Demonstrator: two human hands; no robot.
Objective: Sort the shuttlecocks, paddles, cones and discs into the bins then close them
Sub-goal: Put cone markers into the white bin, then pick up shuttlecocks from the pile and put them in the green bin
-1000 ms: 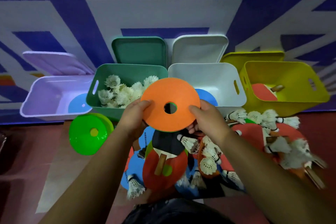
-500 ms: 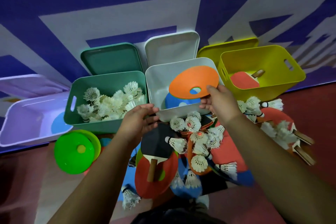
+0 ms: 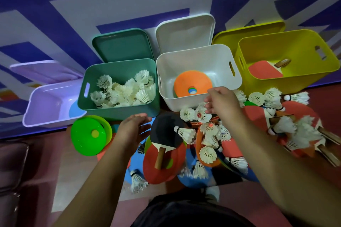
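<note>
An orange cone (image 3: 191, 82) lies inside the white bin (image 3: 217, 61), on top of other cones. My right hand (image 3: 220, 101) hovers just in front of that bin's near rim, fingers relaxed and holding nothing. My left hand (image 3: 133, 129) is open and empty, above the floor beside a black and red paddle (image 3: 165, 143). The green bin (image 3: 118, 108) holds several white shuttlecocks (image 3: 125, 90). The yellow bin (image 3: 287, 81) holds a red paddle (image 3: 264, 70). The purple bin (image 3: 46, 105) holds a blue disc (image 3: 75, 109).
Loose shuttlecocks (image 3: 208, 134), paddles (image 3: 262, 114), blue discs (image 3: 193, 178) and a green cone stack (image 3: 88, 135) lie piled on the floor before the bins. Four open lids lean behind the bins against a blue and white wall. A dark chair edge (image 3: 13, 167) is at left.
My right hand carried the orange cone over the white bin and let it go; it now lies inside. My left hand left the cone and dropped toward the pile.
</note>
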